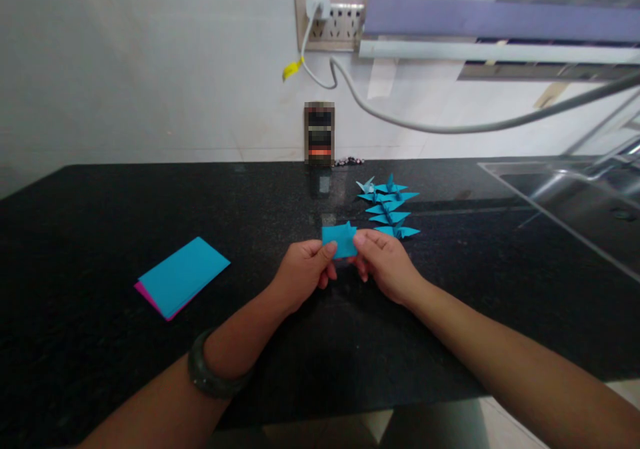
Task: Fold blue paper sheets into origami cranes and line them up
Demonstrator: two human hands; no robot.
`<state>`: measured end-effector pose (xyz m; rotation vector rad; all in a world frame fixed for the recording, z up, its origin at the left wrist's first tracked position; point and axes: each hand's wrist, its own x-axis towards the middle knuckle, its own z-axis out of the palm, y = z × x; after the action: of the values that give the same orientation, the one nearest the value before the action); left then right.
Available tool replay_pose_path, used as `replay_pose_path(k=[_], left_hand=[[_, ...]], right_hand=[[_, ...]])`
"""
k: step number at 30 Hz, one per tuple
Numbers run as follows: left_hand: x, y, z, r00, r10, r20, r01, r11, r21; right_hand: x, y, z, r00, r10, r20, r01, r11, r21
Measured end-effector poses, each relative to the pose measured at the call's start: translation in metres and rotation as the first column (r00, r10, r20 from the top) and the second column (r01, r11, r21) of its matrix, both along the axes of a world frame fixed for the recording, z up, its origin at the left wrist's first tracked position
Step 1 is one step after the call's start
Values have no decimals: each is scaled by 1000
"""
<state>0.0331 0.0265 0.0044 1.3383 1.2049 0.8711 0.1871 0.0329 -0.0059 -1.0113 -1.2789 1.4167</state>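
A small folded piece of blue origami paper (pixel 340 241) is held up above the dark counter, with a little flap sticking up from its top edge. My left hand (pixel 309 262) pinches its left side, thumb lying across the front. At its right side my right hand (pixel 380 255) grips the edge between thumb and fingers. Just beyond my right hand stand several blue folded paper cranes (pixel 389 214) in a cluster, with one paler crane (pixel 367 185) at the back left. Off to the left lies a stack of blue paper sheets (pixel 184 275), a magenta sheet showing beneath.
The black counter (pixel 280 362) runs to a tiled wall. A phone-like object (pixel 319 135), blurred out, leans there beside a beaded strap (pixel 349 161). A metal sink (pixel 600 195) is at right. A grey cable (pixel 430 127) hangs from the wall socket (pixel 333 25).
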Motion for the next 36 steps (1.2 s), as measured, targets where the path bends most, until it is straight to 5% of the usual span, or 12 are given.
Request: replay_pose_path(k=[5,14,24,32,36], left_hand=[[2,2,-6,995,-32,90,39,997,-70],[0,2,-5,985,-15,173,31,995,-94],[-1,3,-12,987,58,150,-57,998,-8],[0,2,-8,990,82,113,-79,996,-29],[1,3,-7,983,71,169,-56,994,-91]], right_hand=[[1,-3,2,985,11,174,-43,983,178],[9,2,-1,889,-93,449,-146,871,470],[6,-3,-1,965,-101,244,12,940,342],[7,-4,-1,949,-222,223,103,889,447],[8,-2,0,909,-304,285,71,787,613]])
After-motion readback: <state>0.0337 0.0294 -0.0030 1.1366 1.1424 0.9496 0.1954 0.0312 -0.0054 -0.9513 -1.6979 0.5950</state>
